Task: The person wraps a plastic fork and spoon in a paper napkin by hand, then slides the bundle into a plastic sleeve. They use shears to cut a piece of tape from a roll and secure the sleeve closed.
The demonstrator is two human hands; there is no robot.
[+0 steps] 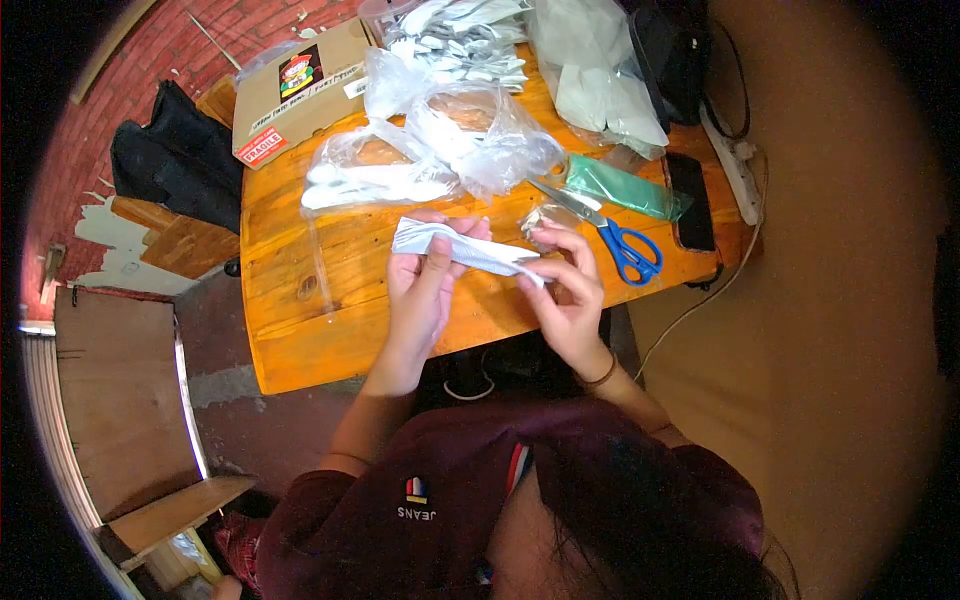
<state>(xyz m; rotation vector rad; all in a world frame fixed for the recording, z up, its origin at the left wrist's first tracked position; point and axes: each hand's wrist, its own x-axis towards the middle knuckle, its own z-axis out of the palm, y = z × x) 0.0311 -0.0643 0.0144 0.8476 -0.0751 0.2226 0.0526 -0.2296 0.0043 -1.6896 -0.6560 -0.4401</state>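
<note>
A white folded paper strip [470,250] spans the space between my two hands, over the front part of the wooden table. My left hand [430,275] is closed round its wider, pleated end, with the thumb on top. The narrower end is pinched between the thumb and fingers of my right hand [567,295]. Just behind my right hand lies a small clear packet [545,217], whose contents I cannot make out. Blue-handled scissors [628,250] rest to its right, blades toward the back left.
On the wooden table [290,330] are a cardboard box [335,85], clear bags with white items [380,185], a heap of white bundles [460,45], a green packet [620,188] and a phone [690,205]. A power strip [735,175] hugs the right edge.
</note>
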